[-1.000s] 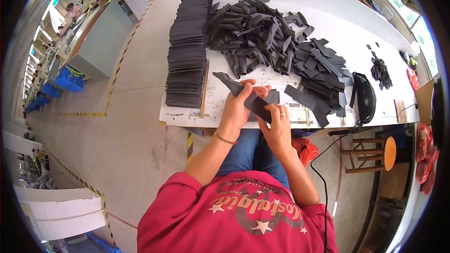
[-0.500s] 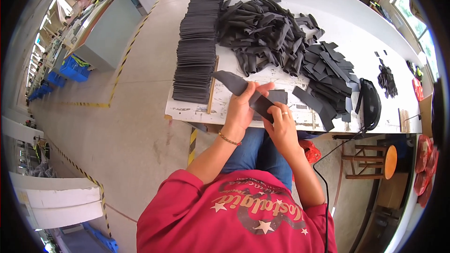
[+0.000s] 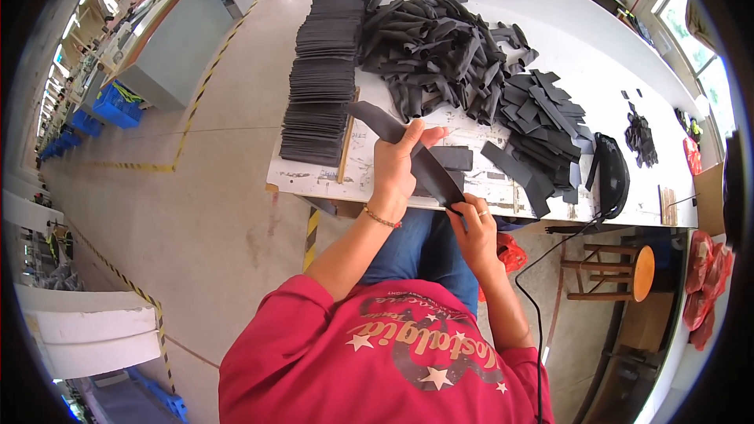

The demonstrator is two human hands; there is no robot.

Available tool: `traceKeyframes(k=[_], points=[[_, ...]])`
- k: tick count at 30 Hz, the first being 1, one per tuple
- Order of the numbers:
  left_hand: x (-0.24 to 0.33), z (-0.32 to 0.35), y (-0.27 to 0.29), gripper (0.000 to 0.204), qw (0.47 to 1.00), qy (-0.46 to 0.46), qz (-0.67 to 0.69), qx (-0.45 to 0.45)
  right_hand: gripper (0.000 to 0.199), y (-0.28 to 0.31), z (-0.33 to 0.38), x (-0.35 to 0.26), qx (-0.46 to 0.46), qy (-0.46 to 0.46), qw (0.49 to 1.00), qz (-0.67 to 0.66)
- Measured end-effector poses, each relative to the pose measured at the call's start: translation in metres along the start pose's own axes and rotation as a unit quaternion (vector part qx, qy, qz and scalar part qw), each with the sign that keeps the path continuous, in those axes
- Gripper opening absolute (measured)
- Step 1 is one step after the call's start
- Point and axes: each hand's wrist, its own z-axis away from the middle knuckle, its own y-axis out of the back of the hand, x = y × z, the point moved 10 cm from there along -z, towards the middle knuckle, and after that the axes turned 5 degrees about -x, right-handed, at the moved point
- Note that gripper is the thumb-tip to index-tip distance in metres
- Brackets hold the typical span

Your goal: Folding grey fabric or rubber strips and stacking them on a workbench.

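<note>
A black fabric strip (image 3: 437, 176) stretches diagonally between my hands, above the table's front edge. My left hand (image 3: 398, 166) is closed around its middle, thumb on top, while the far end sticks out beyond the fingers. At the near end, my right hand (image 3: 474, 229) pinches the strip between thumb and fingers. Flat black pieces (image 3: 454, 159) lie on the white table just behind the strip. To their left stands a long row of stacked black pieces (image 3: 320, 71), with a thin wooden strip (image 3: 349, 140) along its side.
A heap of loose black pieces (image 3: 440, 51) covers the table's back middle. Flat black strips (image 3: 542, 129) lie scattered right of it, beside a black bag-like item (image 3: 609, 177). A black cord (image 3: 534, 306) hangs off the front edge. A wooden stool (image 3: 642, 273) stands at right.
My right hand has slid down toward me along the strip, so more of it shows between my hands. The strip now looks straighter and flatter. The whole view has shifted slightly.
</note>
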Motion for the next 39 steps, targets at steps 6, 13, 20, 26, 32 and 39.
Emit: traceKeyframes(k=[6, 13, 20, 26, 32, 39], points=[[-0.003, 0.004, -0.010, 0.037, 0.998, 0.003, 0.048, -0.041, 0.020, 0.003, 0.001, 0.008, 0.017, -0.022, 0.999, -0.022], [-0.010, 0.006, -0.016, 0.041, 0.991, 0.002, 0.074, -0.114, 0.037, 0.014, -0.016, 0.005, 0.007, -0.050, 0.997, -0.051], [0.001, -0.005, -0.012, 0.038, 0.992, 0.013, 0.089, -0.090, 0.045, 0.023, -0.018, 0.005, 0.003, -0.054, 0.998, -0.038], [0.004, -0.006, -0.018, 0.033, 0.988, 0.005, 0.115, -0.101, 0.049, 0.022, -0.024, -0.006, 0.005, -0.023, 1.000, 0.018], [0.003, -0.014, -0.003, 0.023, 0.994, 0.026, 0.071, -0.083, 0.047, 0.022, -0.020, 0.010, 0.028, -0.119, 0.992, -0.038], [-0.012, 0.015, -0.028, 0.053, 0.961, 0.038, -0.161, -0.223, 0.038, 0.029, -0.045, 0.033, 0.062, -0.198, 0.963, -0.172]])
